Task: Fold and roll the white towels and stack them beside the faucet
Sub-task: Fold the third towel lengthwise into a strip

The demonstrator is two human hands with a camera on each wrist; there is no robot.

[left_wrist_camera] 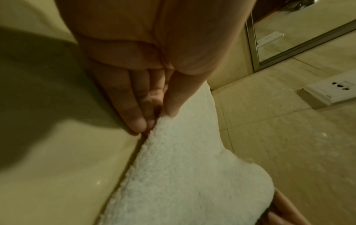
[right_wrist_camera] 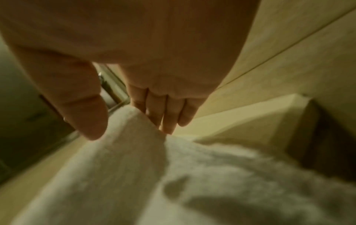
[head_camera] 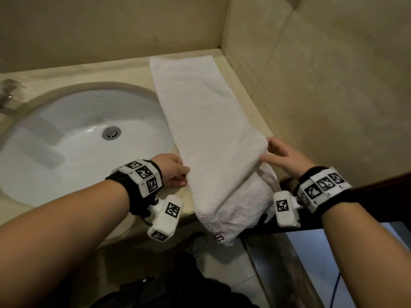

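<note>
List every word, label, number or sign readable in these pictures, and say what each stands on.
None can be read.
Red embroidery on the white towel's hanging end: too blurred and folded.
Square black-and-white code markers on the wrist bands: patterns, not text.
Small print on the wall socket plate: too small.

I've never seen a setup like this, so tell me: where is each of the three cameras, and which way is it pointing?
Head: on the person's head, looking down at the towel, sink and counter; both forearms, left hand and right hand show.
Left wrist: under that wrist, looking along the fingers pinching the towel's edge.
Right wrist: under that wrist, looking along the thumb and fingers pinching the towel's other edge.
All three views share the towel.
</note>
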